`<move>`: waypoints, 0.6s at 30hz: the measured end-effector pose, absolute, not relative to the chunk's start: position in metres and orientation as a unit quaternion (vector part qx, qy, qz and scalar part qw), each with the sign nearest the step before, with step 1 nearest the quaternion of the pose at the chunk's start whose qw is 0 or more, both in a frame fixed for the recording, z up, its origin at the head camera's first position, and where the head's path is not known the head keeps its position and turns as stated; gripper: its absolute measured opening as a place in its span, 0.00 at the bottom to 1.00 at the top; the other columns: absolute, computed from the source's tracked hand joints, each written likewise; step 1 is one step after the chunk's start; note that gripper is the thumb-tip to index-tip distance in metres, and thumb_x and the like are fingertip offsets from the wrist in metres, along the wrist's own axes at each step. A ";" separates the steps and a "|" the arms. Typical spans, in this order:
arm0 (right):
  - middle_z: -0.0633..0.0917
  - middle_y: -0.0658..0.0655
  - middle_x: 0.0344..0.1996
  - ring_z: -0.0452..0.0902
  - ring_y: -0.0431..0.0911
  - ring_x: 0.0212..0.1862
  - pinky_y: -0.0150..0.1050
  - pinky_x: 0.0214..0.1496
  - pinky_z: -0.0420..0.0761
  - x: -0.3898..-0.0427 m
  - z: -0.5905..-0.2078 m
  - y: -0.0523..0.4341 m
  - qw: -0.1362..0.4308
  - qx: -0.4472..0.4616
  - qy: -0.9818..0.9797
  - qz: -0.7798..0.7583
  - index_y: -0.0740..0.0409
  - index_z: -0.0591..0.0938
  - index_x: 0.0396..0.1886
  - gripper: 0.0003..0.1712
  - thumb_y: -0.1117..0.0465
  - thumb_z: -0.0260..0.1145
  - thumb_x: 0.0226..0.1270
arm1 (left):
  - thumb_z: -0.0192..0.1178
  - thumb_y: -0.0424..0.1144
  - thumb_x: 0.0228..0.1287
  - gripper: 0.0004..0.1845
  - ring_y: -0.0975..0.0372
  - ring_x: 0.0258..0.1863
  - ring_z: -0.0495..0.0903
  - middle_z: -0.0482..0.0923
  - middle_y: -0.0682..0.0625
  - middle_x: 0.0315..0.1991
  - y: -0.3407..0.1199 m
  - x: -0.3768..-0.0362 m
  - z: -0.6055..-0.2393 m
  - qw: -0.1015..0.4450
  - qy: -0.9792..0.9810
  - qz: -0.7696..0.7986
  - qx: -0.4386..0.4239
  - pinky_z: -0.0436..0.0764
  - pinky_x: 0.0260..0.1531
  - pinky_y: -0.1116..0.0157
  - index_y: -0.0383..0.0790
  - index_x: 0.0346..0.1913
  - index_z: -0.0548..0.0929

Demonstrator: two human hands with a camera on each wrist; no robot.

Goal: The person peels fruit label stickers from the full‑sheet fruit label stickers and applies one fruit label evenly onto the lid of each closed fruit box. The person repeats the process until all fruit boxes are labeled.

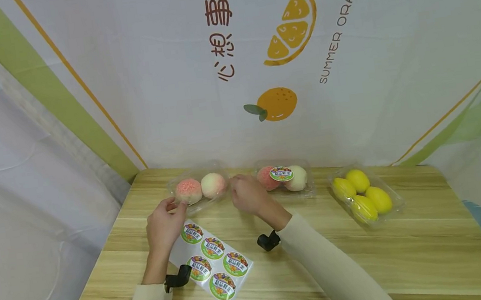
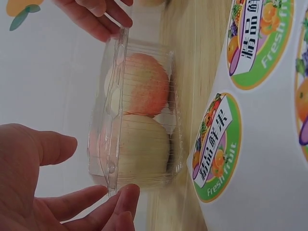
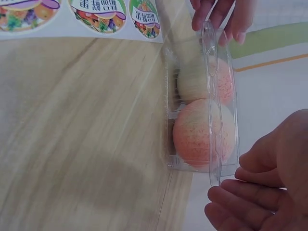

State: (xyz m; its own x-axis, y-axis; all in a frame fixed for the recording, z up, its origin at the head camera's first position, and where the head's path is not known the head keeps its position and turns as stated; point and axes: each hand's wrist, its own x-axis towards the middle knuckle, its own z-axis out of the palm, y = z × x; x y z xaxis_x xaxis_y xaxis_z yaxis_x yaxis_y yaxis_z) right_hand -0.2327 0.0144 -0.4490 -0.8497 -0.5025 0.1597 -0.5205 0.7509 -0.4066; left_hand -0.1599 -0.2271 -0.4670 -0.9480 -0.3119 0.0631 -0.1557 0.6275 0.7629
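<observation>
A clear plastic clamshell box (image 1: 209,203) with two pink-and-cream peaches (image 1: 189,191) stands at the back left of the table. My left hand (image 1: 165,224) is at its left end. In the left wrist view, that hand's fingertips (image 2: 129,192) touch the box's rim, while the thumb (image 2: 60,147) stays apart from it. My right hand (image 1: 250,196) is at the opposite end, with its fingertips (image 3: 217,193) at the rim's edge. A sheet of round fruit stickers (image 1: 235,288) lies in front of the box, close to my left wrist.
Right of my right hand stands another clear box (image 1: 306,193) of two peaches, bearing a round sticker (image 1: 281,174). Farther right is a clear box (image 1: 393,204) of several lemons (image 1: 379,199). A printed white curtain (image 1: 180,102) hangs behind the wooden table (image 1: 327,269).
</observation>
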 end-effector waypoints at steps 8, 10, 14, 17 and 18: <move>0.90 0.67 0.56 0.86 0.62 0.60 0.56 0.56 0.89 -0.223 -0.461 0.023 0.051 0.298 -0.924 0.233 0.71 0.88 0.57 0.18 0.69 0.61 0.76 | 0.62 0.50 0.80 0.31 0.39 0.54 0.89 0.87 0.31 0.59 -0.229 -0.166 -0.465 0.089 -0.904 -0.401 0.119 0.83 0.52 0.39 0.26 0.70 0.80; 0.90 0.67 0.56 0.87 0.61 0.58 0.55 0.51 0.90 -0.225 -0.471 0.024 0.060 0.302 -0.921 0.237 0.70 0.89 0.56 0.17 0.69 0.61 0.74 | 0.62 0.50 0.80 0.31 0.38 0.55 0.88 0.86 0.30 0.59 -0.229 -0.168 -0.464 0.087 -0.906 -0.398 0.117 0.82 0.53 0.39 0.26 0.70 0.81; 0.88 0.55 0.36 0.83 0.47 0.38 0.50 0.28 0.83 -0.240 -0.514 0.027 0.105 0.307 -0.920 0.221 0.55 0.84 0.29 0.10 0.63 0.60 0.72 | 0.63 0.50 0.80 0.30 0.38 0.55 0.88 0.85 0.29 0.60 -0.228 -0.171 -0.464 0.082 -0.909 -0.392 0.114 0.82 0.53 0.38 0.25 0.69 0.81; 0.80 0.50 0.27 0.78 0.45 0.34 0.55 0.27 0.79 -0.239 -0.522 0.025 0.110 0.297 -0.925 0.211 0.49 0.75 0.21 0.14 0.60 0.63 0.69 | 0.64 0.50 0.80 0.31 0.37 0.56 0.88 0.85 0.28 0.61 -0.229 -0.173 -0.465 0.078 -0.911 -0.389 0.113 0.81 0.54 0.37 0.25 0.69 0.80; 0.78 0.48 0.26 0.78 0.45 0.35 0.57 0.28 0.79 -0.239 -0.526 0.025 0.121 0.297 -0.924 0.210 0.48 0.75 0.21 0.14 0.59 0.62 0.69 | 0.64 0.50 0.80 0.32 0.37 0.56 0.88 0.84 0.28 0.61 -0.229 -0.174 -0.465 0.077 -0.911 -0.388 0.113 0.81 0.54 0.37 0.25 0.70 0.80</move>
